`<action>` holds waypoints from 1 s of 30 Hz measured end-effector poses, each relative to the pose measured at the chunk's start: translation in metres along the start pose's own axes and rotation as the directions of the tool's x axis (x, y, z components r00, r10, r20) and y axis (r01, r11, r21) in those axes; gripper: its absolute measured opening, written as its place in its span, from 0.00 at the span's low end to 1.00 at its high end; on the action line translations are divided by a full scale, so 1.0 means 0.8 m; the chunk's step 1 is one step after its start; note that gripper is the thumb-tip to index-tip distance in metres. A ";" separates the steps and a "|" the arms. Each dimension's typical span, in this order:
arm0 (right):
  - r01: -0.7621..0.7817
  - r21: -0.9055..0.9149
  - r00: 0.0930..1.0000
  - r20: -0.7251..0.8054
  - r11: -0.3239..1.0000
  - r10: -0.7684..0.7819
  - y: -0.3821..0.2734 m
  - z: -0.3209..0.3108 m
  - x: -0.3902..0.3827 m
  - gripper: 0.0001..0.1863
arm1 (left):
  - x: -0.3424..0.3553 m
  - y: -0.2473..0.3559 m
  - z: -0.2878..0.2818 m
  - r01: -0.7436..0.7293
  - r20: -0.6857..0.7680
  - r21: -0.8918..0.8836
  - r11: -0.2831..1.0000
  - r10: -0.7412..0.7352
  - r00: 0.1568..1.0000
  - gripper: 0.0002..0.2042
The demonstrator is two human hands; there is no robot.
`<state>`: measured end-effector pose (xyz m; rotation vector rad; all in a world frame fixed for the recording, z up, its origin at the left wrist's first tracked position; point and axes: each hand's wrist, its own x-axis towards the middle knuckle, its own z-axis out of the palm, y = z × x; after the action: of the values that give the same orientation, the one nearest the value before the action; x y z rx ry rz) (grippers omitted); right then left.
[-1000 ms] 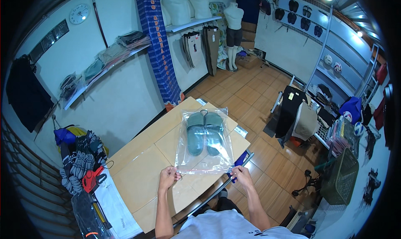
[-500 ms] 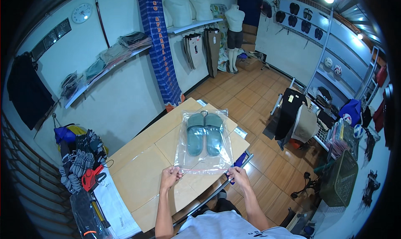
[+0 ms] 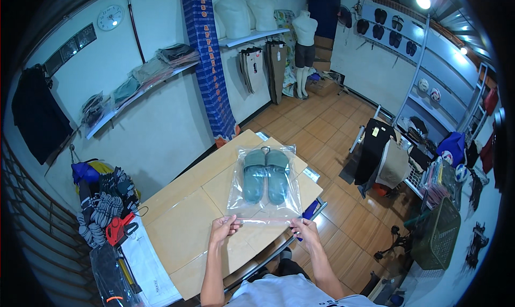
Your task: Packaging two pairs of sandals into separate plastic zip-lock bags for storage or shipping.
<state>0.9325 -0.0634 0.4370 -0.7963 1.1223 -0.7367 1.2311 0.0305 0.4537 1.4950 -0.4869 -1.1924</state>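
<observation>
A clear plastic bag (image 3: 234, 197) lies on the cardboard-topped table (image 3: 177, 216), its strip edge toward me. Inside it rests a pair of green slide sandals (image 3: 253, 183), side by side with their toe ends pointing away from me. My left hand (image 3: 223, 229) pinches the near left corner of the bag, fingers closed. At the near right corner, my right hand (image 3: 306, 229) grips the same edge between thumb and fingers. The edge is stretched between both hands, with a pinkish line running along it.
Left of the table sit striped gloves (image 3: 103, 210), a red-handled tape dispenser (image 3: 119, 228) and white packaged sheets (image 3: 150, 269). A green basket (image 3: 437, 234) stands at the right. Clothes (image 3: 373, 151) hang over a rack beyond the table's right side. A patterned pillar (image 3: 210, 65) rises behind.
The whole view has shifted slightly, moving the scene a little right and down. Both hands still hold the bag's near edge, and the sandals remain inside.
</observation>
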 end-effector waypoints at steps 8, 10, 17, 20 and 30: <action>0.021 0.142 1.000 0.005 0.990 -0.022 0.019 0.004 0.012 0.12 | 0.013 -0.019 -0.003 -0.018 0.009 0.056 0.998 0.017 1.000 0.11; -0.013 0.141 1.000 0.006 0.990 0.012 0.018 0.003 0.011 0.10 | 0.010 -0.016 0.004 -0.029 -0.003 0.025 0.999 0.029 1.000 0.12; -0.066 0.198 0.997 -0.019 0.978 0.071 0.011 0.020 0.003 0.10 | 0.012 -0.012 0.007 0.046 0.035 0.036 0.998 -0.047 0.998 0.11; -0.034 0.177 0.999 -0.013 0.984 0.037 0.023 0.017 0.009 0.11 | 0.015 -0.019 0.007 0.011 0.058 0.058 0.998 -0.014 0.998 0.11; -0.039 0.186 0.998 -0.034 0.982 0.046 0.011 0.032 -0.001 0.14 | 0.013 -0.015 0.015 0.032 0.065 0.067 0.997 -0.037 0.997 0.12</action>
<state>0.9582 -0.0538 0.4354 -0.6016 1.0838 -0.8101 1.2213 0.0199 0.4398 1.5290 -0.5519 -1.2670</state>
